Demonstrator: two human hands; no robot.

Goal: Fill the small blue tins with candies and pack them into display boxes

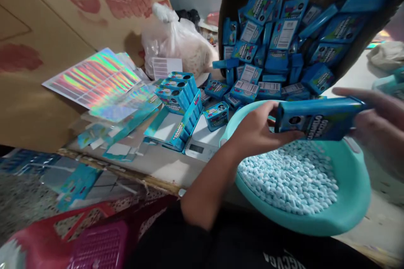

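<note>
My left hand (pixel 257 132) is closed around one end of a blue candy tin (pixel 317 119), with the thumb along its lower edge. The tin is held level above a turquoise basin (pixel 352 191). Small pale blue candies (pixel 288 178) fill the lower part of this basin. My right hand (pixel 381 126), blurred by motion, is at the tin's other end with its fingers stretched out. Whether it touches the tin is unclear. Left of the basin stands another small tin (pixel 216 115), beside a display box (pixel 186 128) partly filled with upright tins (pixel 176 90).
A dark tipped container (pixel 229 2) spills many blue tins (pixel 249 50) behind the basin. A digital scale (pixel 200 150) lies under the display box. Shiny sticker sheets (pixel 97 77) lean left, near a knotted plastic bag (pixel 179 38). A red chair (pixel 50 233) stands below the table edge.
</note>
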